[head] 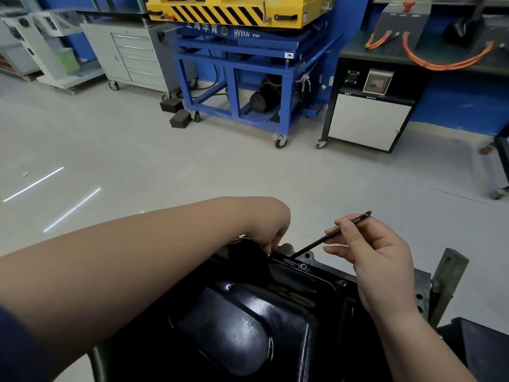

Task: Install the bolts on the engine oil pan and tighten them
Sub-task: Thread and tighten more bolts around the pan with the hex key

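Now the right hand [377, 257] pinches a thin, stiff tool [316, 244], tip beside the left hand [271, 230]. What that one holds, I cannot tell.

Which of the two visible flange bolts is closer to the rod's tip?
The far bolt, just right of where the rod ends; the other bolt sits nearer the camera, beside the right hand.

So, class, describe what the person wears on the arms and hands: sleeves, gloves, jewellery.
Both hands are bare: no gloves, rings or watch on the left hand or right hand. The forearms are uncovered. A dark navy sleeve shows at the left arm's upper end; none shows on the right.
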`<control>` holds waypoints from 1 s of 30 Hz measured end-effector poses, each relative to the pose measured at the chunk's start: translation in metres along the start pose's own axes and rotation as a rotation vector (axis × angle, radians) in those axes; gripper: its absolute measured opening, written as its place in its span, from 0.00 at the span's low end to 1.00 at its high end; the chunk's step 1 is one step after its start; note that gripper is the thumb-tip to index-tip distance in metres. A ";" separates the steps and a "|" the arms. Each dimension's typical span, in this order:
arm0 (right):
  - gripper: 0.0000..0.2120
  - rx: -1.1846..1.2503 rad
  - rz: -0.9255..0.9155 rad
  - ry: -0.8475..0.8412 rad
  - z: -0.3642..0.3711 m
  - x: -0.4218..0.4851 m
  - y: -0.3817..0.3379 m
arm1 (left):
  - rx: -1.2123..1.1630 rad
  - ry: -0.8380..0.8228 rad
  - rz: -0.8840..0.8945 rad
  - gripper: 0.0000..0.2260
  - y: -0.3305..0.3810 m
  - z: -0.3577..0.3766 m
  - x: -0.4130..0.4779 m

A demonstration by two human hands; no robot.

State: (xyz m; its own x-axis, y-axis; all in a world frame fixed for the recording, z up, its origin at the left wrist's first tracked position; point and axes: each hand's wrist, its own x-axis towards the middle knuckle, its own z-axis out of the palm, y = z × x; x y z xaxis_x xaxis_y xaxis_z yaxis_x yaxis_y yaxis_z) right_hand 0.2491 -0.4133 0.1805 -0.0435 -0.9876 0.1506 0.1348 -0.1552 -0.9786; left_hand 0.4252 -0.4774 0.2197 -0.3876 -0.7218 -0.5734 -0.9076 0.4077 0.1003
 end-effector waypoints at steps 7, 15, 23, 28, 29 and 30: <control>0.08 0.019 0.038 0.075 -0.004 0.008 0.011 | -0.229 0.051 -0.039 0.05 -0.030 0.002 -0.008; 0.09 0.033 0.053 0.073 0.003 0.016 0.014 | -0.347 0.074 -0.015 0.04 -0.032 0.007 -0.006; 0.09 0.046 0.074 0.085 0.001 0.017 0.014 | -0.215 0.037 -0.007 0.06 -0.021 0.005 -0.001; 0.09 0.056 0.082 0.084 0.001 0.016 0.012 | -0.109 0.019 0.008 0.06 -0.009 0.005 0.005; 0.08 0.059 0.082 0.081 0.002 0.017 0.012 | -0.095 0.019 0.012 0.06 -0.007 0.005 0.006; 0.08 0.062 0.081 0.075 0.002 0.017 0.012 | -0.083 0.019 0.015 0.05 -0.006 0.006 0.007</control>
State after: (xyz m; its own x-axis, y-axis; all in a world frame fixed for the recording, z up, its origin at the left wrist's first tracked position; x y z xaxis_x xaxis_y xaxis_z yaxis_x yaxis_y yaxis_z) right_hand 0.2519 -0.4319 0.1721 -0.1040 -0.9929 0.0584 0.2020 -0.0786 -0.9762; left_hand 0.4284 -0.4815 0.2103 -0.4035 -0.7267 -0.5559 -0.9116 0.3713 0.1764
